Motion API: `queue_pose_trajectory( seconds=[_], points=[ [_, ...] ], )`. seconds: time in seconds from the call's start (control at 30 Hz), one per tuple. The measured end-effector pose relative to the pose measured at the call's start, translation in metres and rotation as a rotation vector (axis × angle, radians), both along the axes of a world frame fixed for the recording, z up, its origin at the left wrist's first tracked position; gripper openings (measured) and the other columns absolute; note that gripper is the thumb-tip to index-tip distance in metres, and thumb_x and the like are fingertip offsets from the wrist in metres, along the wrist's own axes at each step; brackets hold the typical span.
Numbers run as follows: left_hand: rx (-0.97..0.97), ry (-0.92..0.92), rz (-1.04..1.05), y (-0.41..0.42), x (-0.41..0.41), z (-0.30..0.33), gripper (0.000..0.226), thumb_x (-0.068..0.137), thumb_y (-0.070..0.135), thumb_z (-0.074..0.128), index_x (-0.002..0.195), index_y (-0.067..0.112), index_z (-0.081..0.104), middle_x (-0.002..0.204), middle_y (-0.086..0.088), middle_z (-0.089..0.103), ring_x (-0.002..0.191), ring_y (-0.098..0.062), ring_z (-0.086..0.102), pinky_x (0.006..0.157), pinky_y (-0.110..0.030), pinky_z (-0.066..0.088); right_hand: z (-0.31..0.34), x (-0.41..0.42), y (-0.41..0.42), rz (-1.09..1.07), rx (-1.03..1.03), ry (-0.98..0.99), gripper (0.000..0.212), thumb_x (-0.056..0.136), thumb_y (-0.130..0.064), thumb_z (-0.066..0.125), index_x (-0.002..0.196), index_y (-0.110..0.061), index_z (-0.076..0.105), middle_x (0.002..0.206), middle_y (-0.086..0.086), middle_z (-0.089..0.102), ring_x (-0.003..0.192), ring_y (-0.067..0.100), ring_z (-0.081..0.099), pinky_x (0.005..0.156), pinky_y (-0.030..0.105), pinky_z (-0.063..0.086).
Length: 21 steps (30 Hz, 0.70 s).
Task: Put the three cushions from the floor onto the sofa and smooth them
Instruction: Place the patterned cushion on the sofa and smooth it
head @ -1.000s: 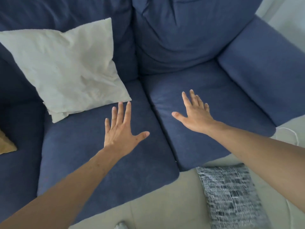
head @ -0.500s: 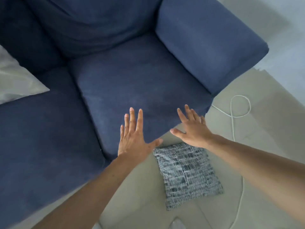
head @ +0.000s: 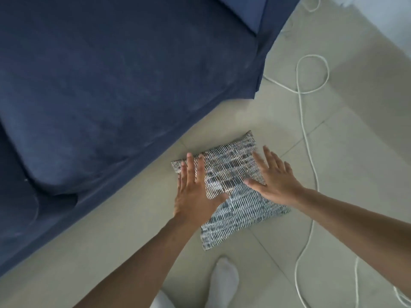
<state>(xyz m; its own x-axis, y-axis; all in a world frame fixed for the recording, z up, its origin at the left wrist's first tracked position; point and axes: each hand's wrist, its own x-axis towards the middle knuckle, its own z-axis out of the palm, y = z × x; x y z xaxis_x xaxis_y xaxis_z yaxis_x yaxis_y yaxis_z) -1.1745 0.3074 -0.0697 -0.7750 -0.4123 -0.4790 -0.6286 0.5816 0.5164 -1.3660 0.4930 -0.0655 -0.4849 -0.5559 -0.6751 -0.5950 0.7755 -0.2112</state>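
We reach our left hand (head: 195, 194) and right hand (head: 274, 180), both spread and gripping nothing, over the patterned cushion (head: 231, 192) on the floor (head: 333, 152), which we judge needs grasping and lifting onto the sofa (head: 111, 85) next.

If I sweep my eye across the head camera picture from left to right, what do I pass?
Sofa → left hand → cushion → right hand → white cable

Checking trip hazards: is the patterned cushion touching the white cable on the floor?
Apart. The head view shows bare floor tile between the patterned cushion and the white cable running past its right side.
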Motion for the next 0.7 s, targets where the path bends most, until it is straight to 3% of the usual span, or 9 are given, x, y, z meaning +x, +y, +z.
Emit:
queue_pose_trajectory(
  seconds=[0.13,0.23,0.3,0.43,0.57,0.63,0.7],
  points=[
    [0.031,-0.096,0.018,0.011,0.022,-0.075,0.135,0.081,0.087,0.062,0.166,0.032,-0.029,0.172,-0.001,-0.040,0.162,-0.028,-0.028,0.135,-0.055,0.004,-0.062,0.009,0.026,-0.035,0.061,-0.042,0.109,0.085,-0.096,0.014,0.167,-0.036,-0.026,0.175,0.009,-0.035,0.166,0.042,-0.016,0.129,0.068,-0.001],
    [0.073,-0.149,0.052,0.019,0.036,-0.119,0.138,0.080,0.086,0.066,0.164,0.035,-0.030,0.173,-0.003,-0.039,0.163,-0.031,-0.025,0.135,-0.057,0.005,-0.103,0.012,0.042,-0.007,0.094,-0.061,0.126,0.066,-0.110,-0.003,0.167,-0.038,-0.025,0.175,0.009,-0.035,0.165,0.044,-0.015,0.128,0.072,0.002],
    [0.113,-0.191,0.075,0.023,0.042,-0.142,0.140,0.078,0.084,0.070,0.163,0.039,-0.032,0.173,-0.006,-0.037,0.164,-0.034,-0.023,0.134,-0.058,0.005,-0.124,0.010,0.047,-0.008,0.112,-0.081,0.129,0.061,-0.112,-0.001,0.166,-0.041,-0.026,0.175,0.009,-0.034,0.165,0.045,-0.014,0.128,0.074,0.005],
    [0.337,-0.235,0.166,0.028,0.049,-0.179,0.142,0.076,0.074,0.082,0.159,0.052,-0.032,0.176,-0.011,-0.029,0.166,-0.039,-0.009,0.131,-0.064,0.017,-0.152,0.008,0.045,-0.050,0.135,-0.139,0.125,0.074,-0.102,0.032,0.167,-0.042,-0.024,0.177,0.010,-0.032,0.165,0.048,-0.012,0.125,0.081,0.015],
    [0.475,-0.152,0.243,0.031,0.047,-0.189,0.143,0.079,0.054,0.091,0.161,0.051,-0.027,0.181,-0.010,0.004,0.165,-0.033,0.018,0.130,-0.056,0.029,-0.167,0.002,0.036,-0.177,0.088,-0.161,0.143,0.065,-0.093,0.067,0.157,-0.054,-0.034,0.172,0.014,-0.040,0.161,0.058,-0.011,0.124,0.083,0.011],
    [0.467,-0.132,0.250,0.032,0.046,-0.186,0.143,0.081,0.049,0.092,0.163,0.050,-0.025,0.179,-0.005,0.021,0.161,-0.031,0.032,0.128,-0.049,0.034,-0.168,-0.002,0.031,-0.252,0.120,-0.181,0.151,0.061,-0.087,0.079,0.157,-0.057,-0.033,0.174,0.020,-0.033,0.158,0.066,0.001,0.125,0.081,0.013],
    [0.468,-0.117,0.244,0.031,0.047,-0.179,0.142,0.082,0.043,0.093,0.165,0.048,-0.023,0.176,-0.002,0.031,0.156,-0.029,0.041,0.125,-0.043,0.038,-0.164,-0.004,0.028,-0.238,0.140,-0.211,0.155,0.056,-0.090,0.081,0.158,-0.056,-0.031,0.179,0.023,-0.015,0.160,0.063,0.007,0.126,0.079,0.015]
  ],
)
